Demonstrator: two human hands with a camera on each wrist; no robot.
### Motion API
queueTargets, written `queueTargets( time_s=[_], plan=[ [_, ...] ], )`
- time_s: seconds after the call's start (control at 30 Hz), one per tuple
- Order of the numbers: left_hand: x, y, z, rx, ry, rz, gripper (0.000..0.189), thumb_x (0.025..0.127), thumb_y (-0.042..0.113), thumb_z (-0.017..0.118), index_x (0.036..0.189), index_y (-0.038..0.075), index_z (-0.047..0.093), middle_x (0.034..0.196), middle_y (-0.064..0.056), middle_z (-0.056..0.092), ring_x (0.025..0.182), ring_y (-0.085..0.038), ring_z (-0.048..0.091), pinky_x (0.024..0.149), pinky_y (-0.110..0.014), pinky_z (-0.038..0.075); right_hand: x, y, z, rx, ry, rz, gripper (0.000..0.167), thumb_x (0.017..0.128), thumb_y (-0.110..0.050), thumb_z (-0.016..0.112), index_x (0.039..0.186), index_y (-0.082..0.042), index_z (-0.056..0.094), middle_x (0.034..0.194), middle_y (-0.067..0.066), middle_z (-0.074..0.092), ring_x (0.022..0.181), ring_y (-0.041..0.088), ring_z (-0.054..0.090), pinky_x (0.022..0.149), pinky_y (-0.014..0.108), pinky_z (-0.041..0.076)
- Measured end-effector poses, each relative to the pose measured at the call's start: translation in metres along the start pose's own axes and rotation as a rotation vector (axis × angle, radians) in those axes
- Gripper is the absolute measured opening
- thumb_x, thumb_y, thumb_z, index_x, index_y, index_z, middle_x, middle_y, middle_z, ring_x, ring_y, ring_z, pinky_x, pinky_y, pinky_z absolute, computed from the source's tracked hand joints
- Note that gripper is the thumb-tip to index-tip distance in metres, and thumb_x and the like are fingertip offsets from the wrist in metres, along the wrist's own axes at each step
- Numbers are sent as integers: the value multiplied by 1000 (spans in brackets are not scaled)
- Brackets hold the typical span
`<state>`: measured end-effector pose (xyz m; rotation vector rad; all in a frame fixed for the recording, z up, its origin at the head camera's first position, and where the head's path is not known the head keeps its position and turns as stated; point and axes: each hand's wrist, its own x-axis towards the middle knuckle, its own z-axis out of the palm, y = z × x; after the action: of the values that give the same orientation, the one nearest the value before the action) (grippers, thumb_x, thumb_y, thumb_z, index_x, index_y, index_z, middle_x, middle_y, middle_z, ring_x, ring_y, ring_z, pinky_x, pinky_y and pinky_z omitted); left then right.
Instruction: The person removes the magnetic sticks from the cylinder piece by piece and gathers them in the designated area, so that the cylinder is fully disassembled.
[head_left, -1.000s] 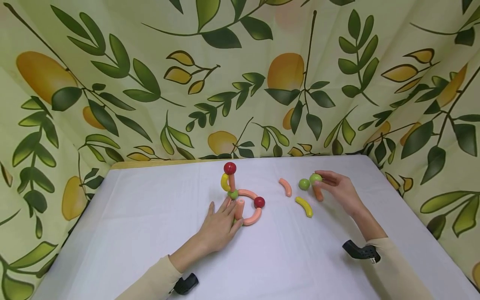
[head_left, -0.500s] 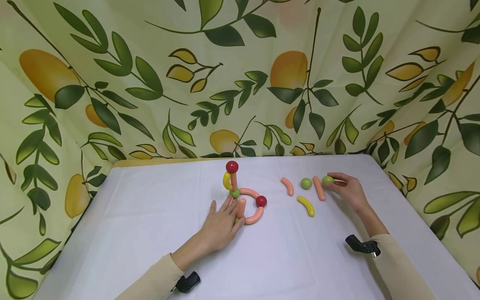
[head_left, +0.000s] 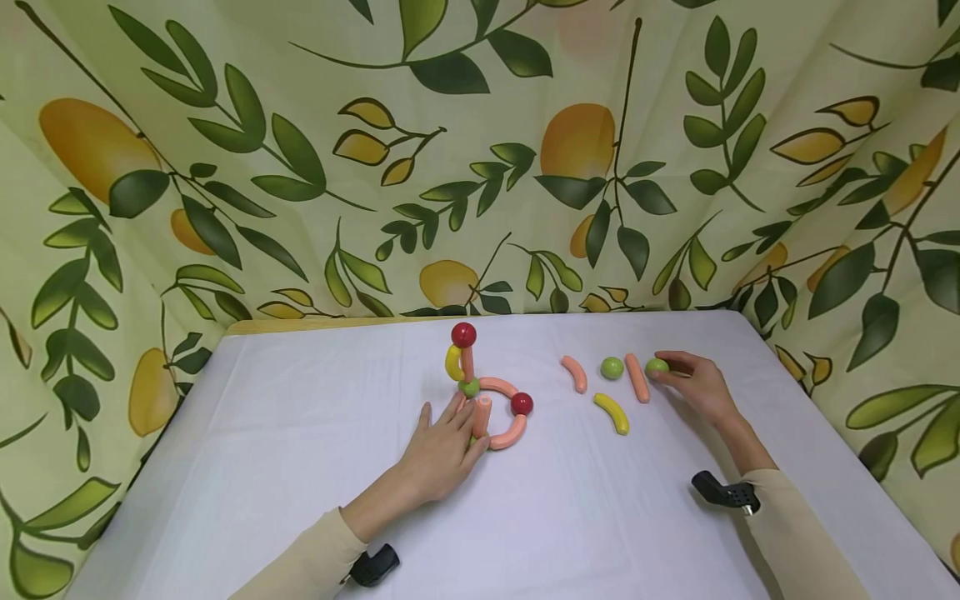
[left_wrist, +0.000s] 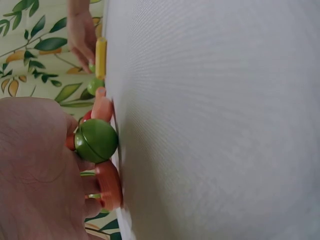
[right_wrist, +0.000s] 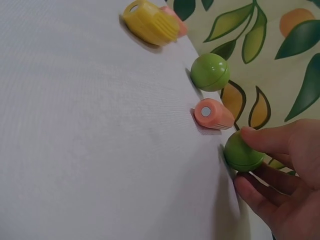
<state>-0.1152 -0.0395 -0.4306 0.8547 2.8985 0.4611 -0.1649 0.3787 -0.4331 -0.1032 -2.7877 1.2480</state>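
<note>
A white cloth (head_left: 300,433) covers the counter (head_left: 300,323), faintly creased in the head view and finely woven in both wrist views. A strip of pale wood shows along the far edge, toward the left. Behind and along both sides hangs a cream curtain (head_left: 480,258), softly folded at the upper right and printed with orange fruit (head_left: 577,142), green leaves (head_left: 297,146), dark-outlined golden leaves (head_left: 361,150) and thin brown stems.

Leafy, fruit-patterned curtain (head_left: 480,108) behind a white-clothed table (head_left: 315,408)
</note>
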Motion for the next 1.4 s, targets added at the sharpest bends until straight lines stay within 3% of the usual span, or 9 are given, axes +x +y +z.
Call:
queueTargets(
  time_s=[0.33, 0.63, 0.77, 0.87, 0.97, 1.1, 1.13, 1.2, 1.4],
  plan=[
    [0, 0, 0, -6, -20, -20, 62, 104, 45, 36, 149, 2, 39, 156, -10, 35, 149, -27, 15, 112, -68, 13, -1, -4, -6, -29, -9, -25, 51, 93, -18, 68, 134, 8, 52, 133, 32, 53, 122, 48, 49, 99, 58, 42],
    [1, 1, -2, -5, -27, -6, 60, 105, 44, 34, 150, 4, 37, 157, -10, 33, 149, -28, 14, 112, -68, 13, -9, -19, -2, -93, 203, -158, 37, 93, -7, 67, 125, 9, 59, 125, 30, 59, 115, 45, 56, 92, 45, 50],
    [0, 0, -2, -1, -27, -4, 60, 105, 43, 35, 149, 3, 38, 156, -10, 34, 149, -28, 15, 112, -68, 14, -9, -30, 4, -83, 256, -210, 35, 91, -4, 68, 123, 8, 61, 121, 27, 62, 112, 41, 58, 90, 43, 51],
    [-1, 0, -2, 11, -24, 0, 60, 105, 43, 36, 149, 3, 39, 156, -11, 35, 149, -28, 15, 111, -68, 14, -10, -39, 9, -58, 248, -225, 34, 90, -2, 68, 122, 8, 61, 121, 26, 62, 111, 42, 58, 90, 50, 49],
    [-1, -1, -2, 17, -23, 1, 60, 105, 44, 36, 149, 3, 39, 156, -10, 35, 149, -28, 15, 111, -69, 14, -13, -48, 14, -39, 232, -226, 34, 90, -1, 69, 122, 6, 62, 121, 25, 62, 111, 41, 58, 88, 44, 52],
    [-2, -1, -3, 13, -22, -2, 60, 105, 42, 37, 149, 2, 38, 156, -11, 35, 149, -29, 16, 111, -68, 15, -15, -58, 20, -33, 190, -230, 34, 90, -4, 69, 123, 4, 62, 122, 23, 62, 111, 40, 59, 81, 22, 53],
    [-2, -1, -3, 14, -22, -3, 60, 105, 42, 37, 149, 2, 38, 156, -11, 35, 149, -29, 16, 111, -68, 15, -16, -60, 22, -33, 176, -246, 34, 90, -3, 69, 123, 4, 62, 122, 23, 63, 110, 41, 60, 80, 23, 53],
    [-2, -1, -3, 15, -23, -4, 59, 105, 42, 37, 149, 2, 38, 156, -11, 34, 149, -29, 16, 111, -68, 15, -16, -64, 25, -29, 158, -267, 34, 90, -2, 68, 123, 4, 62, 121, 24, 63, 108, 41, 61, 81, 24, 54],
    [-1, -1, -3, -4, -29, -7, 58, 105, 42, 36, 150, 4, 37, 157, -10, 33, 149, -28, 14, 112, -68, 14, -19, -75, 36, -32, 115, -311, 34, 88, 3, 69, 121, 4, 62, 117, 24, 64, 102, 41, 63, 81, 49, 54]
  ],
)
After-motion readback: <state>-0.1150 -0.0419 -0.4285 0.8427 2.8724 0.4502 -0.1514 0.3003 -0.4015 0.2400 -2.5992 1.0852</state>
